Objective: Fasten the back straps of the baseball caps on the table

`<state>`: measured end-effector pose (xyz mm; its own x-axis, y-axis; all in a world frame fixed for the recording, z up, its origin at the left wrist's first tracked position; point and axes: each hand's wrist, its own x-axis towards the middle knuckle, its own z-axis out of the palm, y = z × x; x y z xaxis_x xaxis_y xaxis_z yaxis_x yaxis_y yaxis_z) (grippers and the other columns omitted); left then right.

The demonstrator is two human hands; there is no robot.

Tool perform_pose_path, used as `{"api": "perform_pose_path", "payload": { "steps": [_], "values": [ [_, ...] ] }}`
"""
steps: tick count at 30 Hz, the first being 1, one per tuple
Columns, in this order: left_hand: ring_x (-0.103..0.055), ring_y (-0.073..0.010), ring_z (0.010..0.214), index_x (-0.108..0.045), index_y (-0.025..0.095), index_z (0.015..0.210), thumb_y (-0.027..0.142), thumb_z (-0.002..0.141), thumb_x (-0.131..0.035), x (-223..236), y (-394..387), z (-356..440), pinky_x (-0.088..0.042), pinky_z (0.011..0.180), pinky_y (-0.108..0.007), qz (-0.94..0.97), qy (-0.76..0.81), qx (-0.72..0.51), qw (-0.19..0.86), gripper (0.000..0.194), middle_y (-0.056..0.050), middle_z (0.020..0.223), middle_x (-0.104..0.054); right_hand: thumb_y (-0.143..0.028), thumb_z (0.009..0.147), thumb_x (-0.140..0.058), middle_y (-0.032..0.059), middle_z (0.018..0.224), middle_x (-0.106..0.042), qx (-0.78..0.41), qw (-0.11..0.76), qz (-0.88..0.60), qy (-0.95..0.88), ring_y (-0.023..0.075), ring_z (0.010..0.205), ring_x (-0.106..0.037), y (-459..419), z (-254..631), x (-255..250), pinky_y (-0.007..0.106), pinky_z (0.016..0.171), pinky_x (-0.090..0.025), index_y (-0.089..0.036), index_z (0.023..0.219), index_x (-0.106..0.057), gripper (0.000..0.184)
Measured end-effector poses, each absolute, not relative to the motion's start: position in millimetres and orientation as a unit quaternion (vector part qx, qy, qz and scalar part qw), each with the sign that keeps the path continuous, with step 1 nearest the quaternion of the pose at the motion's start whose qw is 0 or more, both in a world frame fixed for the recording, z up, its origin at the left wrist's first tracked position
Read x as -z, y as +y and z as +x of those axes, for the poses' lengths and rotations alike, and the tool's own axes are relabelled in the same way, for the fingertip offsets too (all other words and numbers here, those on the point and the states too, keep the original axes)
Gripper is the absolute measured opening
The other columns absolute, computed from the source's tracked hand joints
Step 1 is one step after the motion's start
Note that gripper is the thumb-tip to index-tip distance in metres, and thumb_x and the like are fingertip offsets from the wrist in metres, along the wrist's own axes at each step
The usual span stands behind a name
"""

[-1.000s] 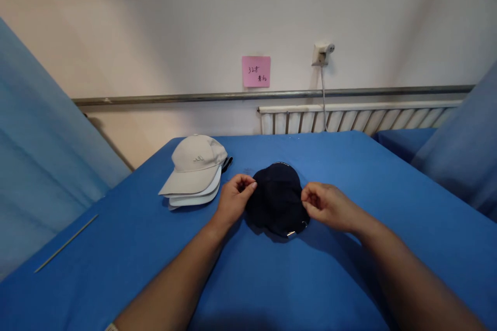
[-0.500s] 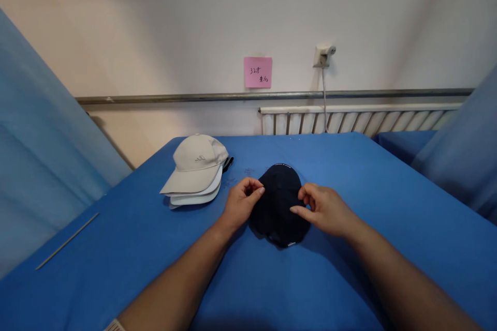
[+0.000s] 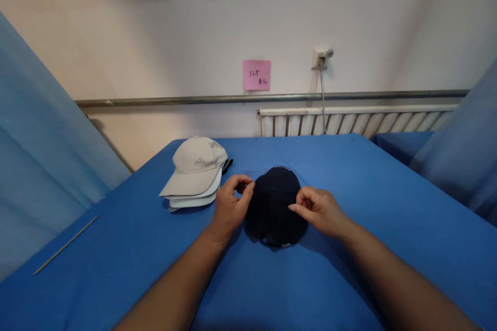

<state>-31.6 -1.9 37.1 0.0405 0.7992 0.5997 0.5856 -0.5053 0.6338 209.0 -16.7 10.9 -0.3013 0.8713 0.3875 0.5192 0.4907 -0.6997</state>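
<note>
A dark navy baseball cap lies crown up on the blue-covered table, its brim at the far side with small white lettering along the edge. My left hand pinches the cap's left side between thumb and fingertips. On the right side of the crown, my right hand has thumb and fingers curled together in a pinch on the fabric. Left of the hands stands a stack of light caps, the top one beige with a small dark logo. A black strap shows at the stack's back.
A thin stick lies near the table's left edge. Blue curtains hang at both sides. Behind the table are a white radiator, a metal pipe, a pink note and a wall socket with a cord.
My right hand has shifted from the cap's right edge inward onto the crown, opening its fingers briefly, then closing them. The cap's crumpled crown is now rounder and smoother.
</note>
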Motion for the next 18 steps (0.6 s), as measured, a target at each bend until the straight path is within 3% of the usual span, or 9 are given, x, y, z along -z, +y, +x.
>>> {"api": "perform_pose_path", "payload": {
  "steps": [9, 18],
  "values": [
    [-0.055, -0.0229, 0.095, -0.056, 0.019, 0.102, 0.019, 0.077, -0.057, -55, -10, -33, -0.046, 0.086, -0.039, 0.857, 0.433, -0.278, 0.020, 0.025, -0.006, 0.100, -0.062, -0.031, 0.083, -0.064, -0.0043, 0.059, -0.050, -0.236, 0.430, -0.442, -0.751, 0.0088, 0.052, -0.043, -18, 207, -8, 0.022, 0.050, -0.034, -0.020, 0.068, -0.052, 0.022],
    [-0.057, -0.0235, 0.096, -0.052, 0.016, 0.117, 0.005, 0.078, -0.046, -46, -17, -23, -0.048, 0.087, -0.041, 0.864, 0.441, -0.242, -0.037, 0.041, -0.009, 0.101, -0.061, -0.031, 0.084, -0.063, -0.0033, 0.061, -0.052, -0.216, 0.444, -0.421, -0.761, 0.0093, 0.053, -0.045, -18, 204, -4, 0.022, 0.051, -0.036, -0.020, 0.069, -0.052, 0.022]
  ]
}}
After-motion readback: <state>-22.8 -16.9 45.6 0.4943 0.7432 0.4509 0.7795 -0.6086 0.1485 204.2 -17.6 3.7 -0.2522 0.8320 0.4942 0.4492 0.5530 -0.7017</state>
